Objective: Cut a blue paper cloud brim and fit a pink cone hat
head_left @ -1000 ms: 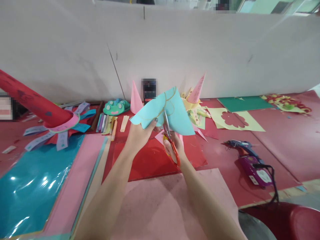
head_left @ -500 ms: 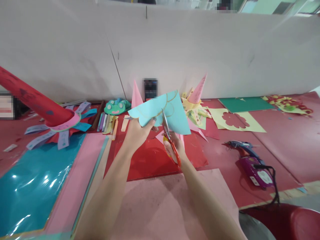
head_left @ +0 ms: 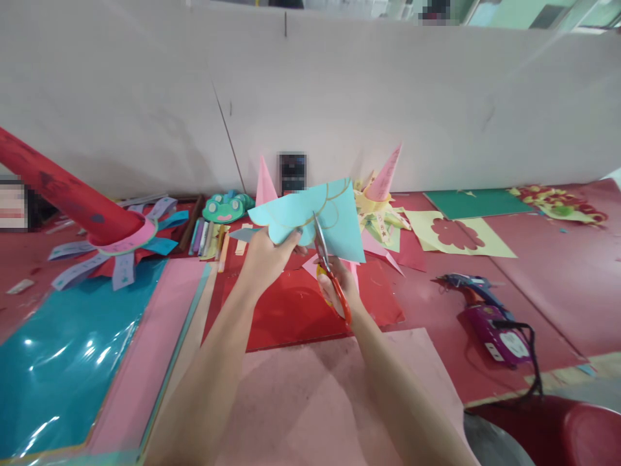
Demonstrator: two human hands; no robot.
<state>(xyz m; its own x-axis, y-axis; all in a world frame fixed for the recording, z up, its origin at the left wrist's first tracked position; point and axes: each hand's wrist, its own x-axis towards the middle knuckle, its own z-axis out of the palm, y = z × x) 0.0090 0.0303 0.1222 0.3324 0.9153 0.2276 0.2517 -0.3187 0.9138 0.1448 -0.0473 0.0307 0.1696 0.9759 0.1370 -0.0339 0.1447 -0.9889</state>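
A sheet of light blue paper (head_left: 347,223) with curved outlines drawn on it is held up by my left hand (head_left: 276,251), its thumb on top and fingers underneath. The paper's lower left edge is cut in scallops. My right hand (head_left: 345,279) is closed round the scissors (head_left: 334,285), which have red and yellow handles. Their blades lie at the paper along a drawn curve, near my left fingertips. Beneath the hands is a red sheet (head_left: 295,310) with pink paper pieces near its top.
A glue gun (head_left: 466,283) and a purple box with a black cord (head_left: 499,333) lie to the right. Markers (head_left: 198,237), a green frog craft (head_left: 227,207) and pink cones (head_left: 264,184) stand along the wall. At left are a red tube (head_left: 72,188) and a blue packet (head_left: 82,362).
The light blue paper has turned slightly, its right corner shifting left. More of a blue-grey paper scrap shows left of my left hand. Both hands stay nearly in place.
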